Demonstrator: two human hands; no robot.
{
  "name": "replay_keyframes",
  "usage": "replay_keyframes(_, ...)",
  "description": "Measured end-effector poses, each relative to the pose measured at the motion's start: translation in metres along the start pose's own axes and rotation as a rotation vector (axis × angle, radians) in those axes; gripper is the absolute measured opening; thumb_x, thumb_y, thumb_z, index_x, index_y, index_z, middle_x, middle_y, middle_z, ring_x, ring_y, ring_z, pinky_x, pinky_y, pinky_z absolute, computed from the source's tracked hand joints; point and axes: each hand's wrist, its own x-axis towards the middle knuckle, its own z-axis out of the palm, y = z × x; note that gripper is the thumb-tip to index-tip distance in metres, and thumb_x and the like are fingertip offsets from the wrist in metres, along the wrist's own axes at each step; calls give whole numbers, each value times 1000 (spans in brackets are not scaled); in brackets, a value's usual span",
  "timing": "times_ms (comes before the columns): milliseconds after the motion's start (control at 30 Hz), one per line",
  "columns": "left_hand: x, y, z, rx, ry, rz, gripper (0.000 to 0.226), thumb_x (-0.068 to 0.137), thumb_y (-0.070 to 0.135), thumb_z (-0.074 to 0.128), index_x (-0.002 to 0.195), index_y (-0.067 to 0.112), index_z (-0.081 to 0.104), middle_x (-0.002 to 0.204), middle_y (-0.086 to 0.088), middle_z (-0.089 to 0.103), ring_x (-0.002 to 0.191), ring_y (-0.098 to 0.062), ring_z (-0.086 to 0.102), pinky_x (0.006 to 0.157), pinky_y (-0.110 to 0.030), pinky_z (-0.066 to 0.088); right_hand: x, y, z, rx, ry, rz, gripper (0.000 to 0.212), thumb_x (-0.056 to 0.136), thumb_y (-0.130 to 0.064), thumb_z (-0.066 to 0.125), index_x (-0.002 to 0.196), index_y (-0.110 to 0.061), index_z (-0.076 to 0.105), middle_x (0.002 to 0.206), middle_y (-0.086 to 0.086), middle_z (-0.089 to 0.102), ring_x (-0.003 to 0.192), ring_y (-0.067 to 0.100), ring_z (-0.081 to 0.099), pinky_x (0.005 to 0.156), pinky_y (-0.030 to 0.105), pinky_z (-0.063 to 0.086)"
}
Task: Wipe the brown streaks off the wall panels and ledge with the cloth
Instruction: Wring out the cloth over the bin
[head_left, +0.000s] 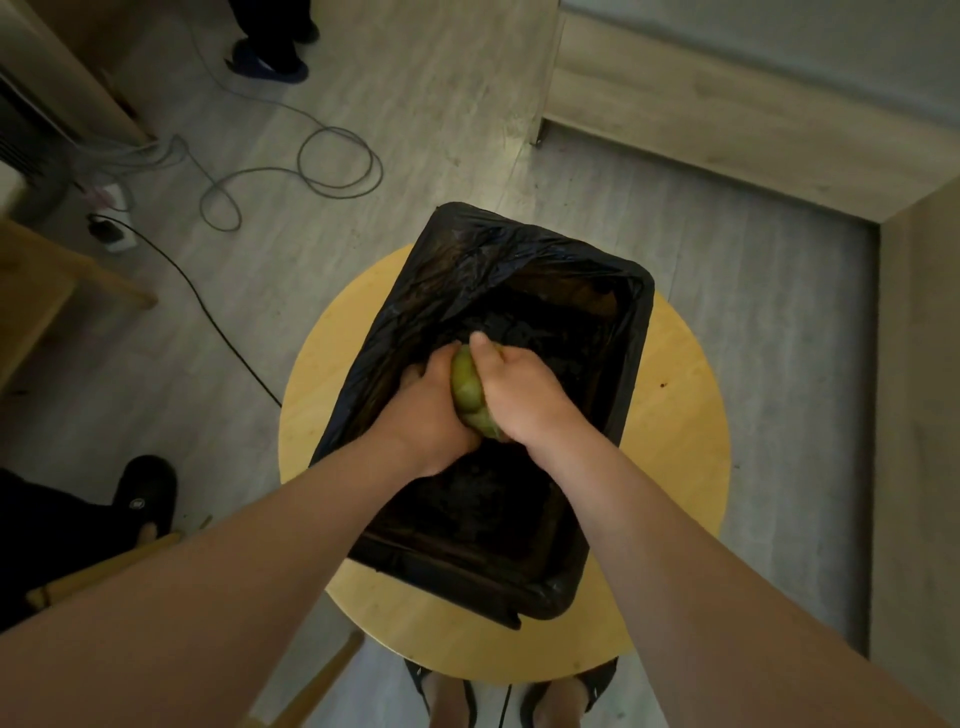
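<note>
At frame centre, left hand (434, 410) and right hand (519, 395) squeeze the bunched cloth (470, 395); soft, probably wet; best gripped whole.

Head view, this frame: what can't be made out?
All head view.
Cloth: mostly hidden by the left hand and right hand gripping it; only a green bulge shows.
Tub interior: too dark to tell whether it holds water.
Wall and ledge: cut off by the top and right edges; any streaks are too dim to tell.
Person at the top edge: only shoes in frame.
</note>
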Motion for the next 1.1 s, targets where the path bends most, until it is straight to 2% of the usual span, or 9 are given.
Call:
replay_keyframes(100,5,-1,-7,-118,30,84,68,78,15,84,137,21,50,118,-7,63,103,-23,64,81,-27,54,-9,-6,-9,161,37,3,59,105,-56,45,102,-5,73,96,17,74,87,28,72,83,37,56)
replay_keyframes(200,-1,6,-14,-277,102,106,33,82,5,76,110,15,62,90,-4,67,76,-16,63,57,-17,48,-5,-5,-16,313,121,95,46,103,-49,50,98,-9,72,100,15,75,90,30,72,84,41,58)
replay_keyframes(367,-10,6,-9,-756,17,73,50,70,7,76,116,15,60,113,-17,70,107,-35,71,97,-51,58,-5,-7,-14,521,9,284,61,87,-64,51,130,-22,59,113,7,72,100,27,71,94,49,59)
replay_keyframes(500,-14,11,0,-1064,-62,98,43,84,-12,63,123,4,57,119,-21,69,112,-33,70,100,-44,57,-8,-7,-18,709,-109,387,48,97,-59,49,120,-24,72,106,10,79,101,30,74,99,58,54)
replay_keyframes(667,-13,8,-8,-566,32,148,46,85,12,79,125,20,57,113,-3,70,108,-21,67,94,-30,55,-4,-9,-23,753,-18,361,33,107,-32,47,116,-9,68,102,15,76,89,28,74,78,44,63)
replay_keyframes(767,-14,12,-13,-292,37,241,89,81,18,85,149,30,30,129,3,54,109,-11,61,81,-16,53,0,-12,-27,650,24,358,30,107,-23,45,106,-6,69,94,16,74,77,28,72,68,39,61)
replay_keyframes(900,-11,20,-15,-108,-34,266,123,77,16,84,163,35,-1,152,-3,34,119,-20,58,80,-18,50,1,-20,-31,559,19,331,23,105,-20,51,102,-6,69,90,15,71,77,31,70,70,41,61)
replay_keyframes(1000,-7,31,-16,43,-43,199,116,79,21,82,164,18,3,132,-4,54,109,-21,62,81,-27,52,-1,-27,-28,609,-22,316,25,92,-27,65,104,-8,74,95,14,74,88,32,72,90,47,60)
replay_keyframes(1100,-6,40,-14,183,-22,198,72,82,18,78,140,5,36,102,-1,56,83,-12,58,62,-24,50,3,-28,-24,633,-33,321,45,82,-49,77,110,-13,76,104,12,78,95,33,75,94,52,59)
